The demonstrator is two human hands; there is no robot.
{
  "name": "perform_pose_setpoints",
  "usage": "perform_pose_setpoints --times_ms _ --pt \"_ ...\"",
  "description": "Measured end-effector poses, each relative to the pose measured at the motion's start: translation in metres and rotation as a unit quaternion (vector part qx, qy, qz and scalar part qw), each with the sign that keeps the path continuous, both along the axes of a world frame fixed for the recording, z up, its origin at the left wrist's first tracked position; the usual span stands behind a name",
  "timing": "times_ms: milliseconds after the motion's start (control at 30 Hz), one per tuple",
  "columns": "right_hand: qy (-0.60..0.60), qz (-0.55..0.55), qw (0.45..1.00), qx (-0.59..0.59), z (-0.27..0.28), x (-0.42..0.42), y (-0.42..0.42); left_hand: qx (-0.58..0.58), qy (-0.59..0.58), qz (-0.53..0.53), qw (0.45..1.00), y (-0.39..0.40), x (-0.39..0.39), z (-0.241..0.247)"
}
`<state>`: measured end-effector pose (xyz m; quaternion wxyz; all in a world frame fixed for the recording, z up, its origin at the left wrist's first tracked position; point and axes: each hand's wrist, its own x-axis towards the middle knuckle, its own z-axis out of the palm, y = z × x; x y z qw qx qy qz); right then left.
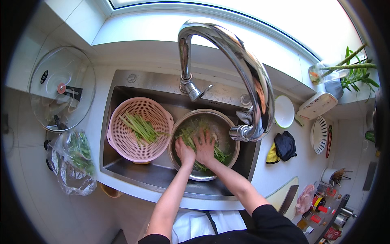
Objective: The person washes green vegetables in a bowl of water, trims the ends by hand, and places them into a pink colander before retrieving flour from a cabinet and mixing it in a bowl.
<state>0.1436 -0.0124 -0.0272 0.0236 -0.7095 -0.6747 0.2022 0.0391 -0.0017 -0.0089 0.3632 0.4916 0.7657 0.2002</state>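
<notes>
Both of my hands are inside a round metal basin [234,134] of water on the right side of the sink. Leafy green stalks [220,155] float and lie under them. My left hand [185,152] is at the basin's left, its fingers bent down against the greens; their tips are partly hidden, so a grip cannot be made out. Beside it, my right hand [204,148] is spread palm down over the stalks, fingers apart. To the left stands a pink plastic colander [122,143] with cut green stalks [141,128] in it.
A chrome faucet [225,33] arches over the steel sink [146,180]. A glass lid [61,106] and a plastic bag of greens [77,152] are at left. At right are a white bowl [284,111], a black-and-yellow cloth item [285,145], a cutting board [274,195] and a cleaver [288,199].
</notes>
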Motion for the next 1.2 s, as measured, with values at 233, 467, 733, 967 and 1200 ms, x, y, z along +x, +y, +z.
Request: perform_pose_setpoints --times_ms 233,467,733,967,1200 --pt "-0.011 0.001 1.0 0.012 -0.014 0.004 -0.004 -0.089 -0.15 0.126 0.977 0.001 -0.004 -0.03" --pt "-0.077 0.017 0.996 0.034 -0.011 0.01 -0.021 -0.267 -0.179 -0.061 0.945 -0.006 -0.003 -0.026" --pt "0.095 -0.118 0.977 0.15 0.048 0.06 0.02 -0.035 0.023 0.11 0.993 -0.023 0.007 0.022" --pt "0.199 -0.097 0.974 0.038 -0.048 0.036 0.011 -0.142 -0.537 0.318 0.768 -0.001 0.057 -0.004" --pt "0.436 -0.138 0.888 -0.047 0.075 0.042 0.018 -0.084 -0.561 0.143 0.811 -0.005 0.022 0.063"
